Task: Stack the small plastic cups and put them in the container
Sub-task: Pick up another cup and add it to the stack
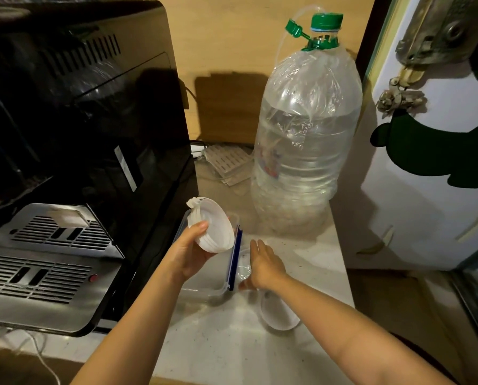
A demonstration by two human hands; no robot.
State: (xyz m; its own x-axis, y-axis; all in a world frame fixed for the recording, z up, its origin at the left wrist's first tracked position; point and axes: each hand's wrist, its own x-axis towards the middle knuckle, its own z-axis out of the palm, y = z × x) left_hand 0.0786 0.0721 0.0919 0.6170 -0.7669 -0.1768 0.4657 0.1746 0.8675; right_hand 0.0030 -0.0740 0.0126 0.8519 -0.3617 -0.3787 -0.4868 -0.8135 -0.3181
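Note:
My left hand (191, 252) holds a stack of several small white plastic cups (214, 226), tilted on its side with the open mouths facing me, above a clear plastic container (204, 293) with a blue clip edge (236, 259). Just to the right of that container, my right hand (262, 266) reaches down with its fingers curled over a single clear small cup (244, 269) on the counter; the hand hides most of this cup. One more white cup (278, 315) lies on the counter under my right forearm.
A black coffee machine (79, 120) with a steel drip tray (46, 270) fills the left side. A large clear water bottle (304, 134) with a green cap stands behind the container. A white door (432, 162) borders the counter on the right.

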